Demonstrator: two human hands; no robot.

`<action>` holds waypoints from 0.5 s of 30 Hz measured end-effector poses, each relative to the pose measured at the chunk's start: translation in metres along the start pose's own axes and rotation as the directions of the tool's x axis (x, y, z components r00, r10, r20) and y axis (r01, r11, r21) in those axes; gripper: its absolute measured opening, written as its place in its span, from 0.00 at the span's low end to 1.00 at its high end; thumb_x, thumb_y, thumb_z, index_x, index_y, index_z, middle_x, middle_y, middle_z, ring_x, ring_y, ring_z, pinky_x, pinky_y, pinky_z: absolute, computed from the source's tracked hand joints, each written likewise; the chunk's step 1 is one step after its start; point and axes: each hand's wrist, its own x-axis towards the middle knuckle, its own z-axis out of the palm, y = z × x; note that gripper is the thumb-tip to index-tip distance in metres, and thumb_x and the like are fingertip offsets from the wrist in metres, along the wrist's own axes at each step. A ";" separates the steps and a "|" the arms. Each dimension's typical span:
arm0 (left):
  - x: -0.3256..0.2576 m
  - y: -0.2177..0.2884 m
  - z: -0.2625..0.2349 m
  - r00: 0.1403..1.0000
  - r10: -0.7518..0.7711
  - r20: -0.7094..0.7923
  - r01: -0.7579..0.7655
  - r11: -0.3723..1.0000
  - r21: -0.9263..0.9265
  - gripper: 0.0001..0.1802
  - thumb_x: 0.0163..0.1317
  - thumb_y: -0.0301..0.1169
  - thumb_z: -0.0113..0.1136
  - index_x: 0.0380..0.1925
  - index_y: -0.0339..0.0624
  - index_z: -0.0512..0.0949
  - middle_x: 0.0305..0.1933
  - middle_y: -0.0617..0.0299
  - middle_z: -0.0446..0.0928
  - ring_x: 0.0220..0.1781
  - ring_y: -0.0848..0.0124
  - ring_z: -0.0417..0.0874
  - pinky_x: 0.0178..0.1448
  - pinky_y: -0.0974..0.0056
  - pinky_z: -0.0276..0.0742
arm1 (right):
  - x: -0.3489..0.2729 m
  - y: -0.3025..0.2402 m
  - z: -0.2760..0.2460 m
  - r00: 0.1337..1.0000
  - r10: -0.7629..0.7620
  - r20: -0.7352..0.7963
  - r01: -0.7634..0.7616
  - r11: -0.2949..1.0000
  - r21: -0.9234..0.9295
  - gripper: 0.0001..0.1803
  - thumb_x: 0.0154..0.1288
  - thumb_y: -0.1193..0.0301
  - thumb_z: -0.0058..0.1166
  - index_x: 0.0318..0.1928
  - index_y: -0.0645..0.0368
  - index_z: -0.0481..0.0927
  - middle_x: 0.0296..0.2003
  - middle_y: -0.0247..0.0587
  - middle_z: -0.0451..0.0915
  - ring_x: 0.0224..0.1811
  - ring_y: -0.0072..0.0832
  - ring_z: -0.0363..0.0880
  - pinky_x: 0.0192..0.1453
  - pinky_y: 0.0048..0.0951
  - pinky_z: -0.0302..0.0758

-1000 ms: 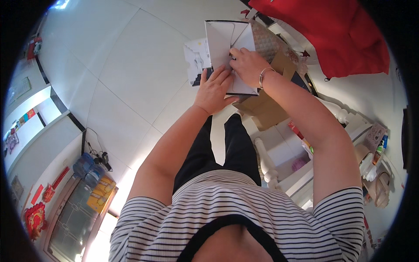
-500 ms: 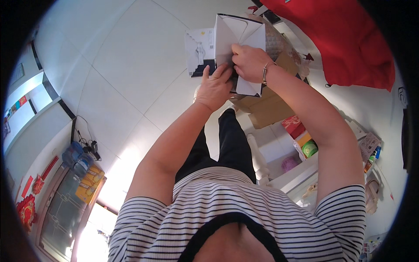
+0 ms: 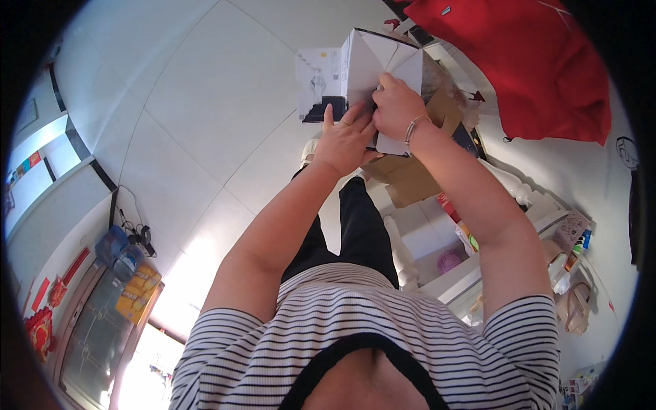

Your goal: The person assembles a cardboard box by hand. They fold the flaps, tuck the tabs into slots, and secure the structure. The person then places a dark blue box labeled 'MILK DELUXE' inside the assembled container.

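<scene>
A white cardboard box (image 3: 403,61) with dark edges is held up in front of me, its folded end flaps meeting in creases toward the middle. At its near left edge, my left hand (image 3: 341,142) grips it; one finger sticks out apart while the others press on the cardboard. My right hand (image 3: 400,109), wearing a bracelet, has its fingers curled in at the flaps near the centre. Whatever its fingertips pinch is partly hidden. Left of the box shows a printed white-and-dark panel (image 3: 320,72); I cannot tell whether it is joined to the box.
Below the box, an open brown carton (image 3: 410,181) stands close to my feet. Red cloth (image 3: 540,75) hangs at the upper right. A white shelf unit (image 3: 471,277) with a pink basket (image 3: 449,261) is at my right. Water jugs (image 3: 119,253) and a yellow carton (image 3: 139,290) sit far left.
The box and both hands have shifted slightly right in the view. My right hand stays curled at the flaps, and my left hand keeps to the near left edge.
</scene>
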 end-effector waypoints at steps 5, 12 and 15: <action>0.009 0.007 -0.013 0.991 -0.045 0.125 0.045 0.999 0.002 0.35 0.53 0.57 0.58 0.57 0.51 0.71 0.67 0.70 0.63 0.74 0.67 0.49 0.68 0.33 0.45 | 0.003 -0.012 -0.001 0.979 0.205 -0.009 -0.205 0.974 -0.099 0.10 0.47 0.72 0.56 0.34 0.58 0.76 0.42 0.43 0.71 0.44 0.40 0.76 0.44 0.41 0.77; 0.009 0.015 -0.016 1.000 -0.015 0.001 0.015 0.997 -0.070 0.26 0.56 0.52 0.57 0.49 0.46 0.76 0.63 0.64 0.68 0.72 0.67 0.56 0.68 0.33 0.45 | 0.005 -0.009 0.006 0.931 0.357 -0.073 -0.358 0.934 -0.011 0.21 0.48 0.72 0.59 0.44 0.56 0.67 0.43 0.45 0.72 0.42 0.41 0.79 0.43 0.40 0.78; 0.019 0.010 -0.028 0.998 0.063 0.003 -0.063 0.998 0.011 0.18 0.58 0.44 0.56 0.43 0.46 0.79 0.57 0.64 0.72 0.67 0.66 0.63 0.68 0.35 0.48 | 0.011 -0.007 -0.003 0.917 0.395 -0.058 -0.396 0.918 -0.009 0.22 0.50 0.70 0.60 0.45 0.58 0.67 0.44 0.47 0.72 0.42 0.40 0.80 0.44 0.38 0.79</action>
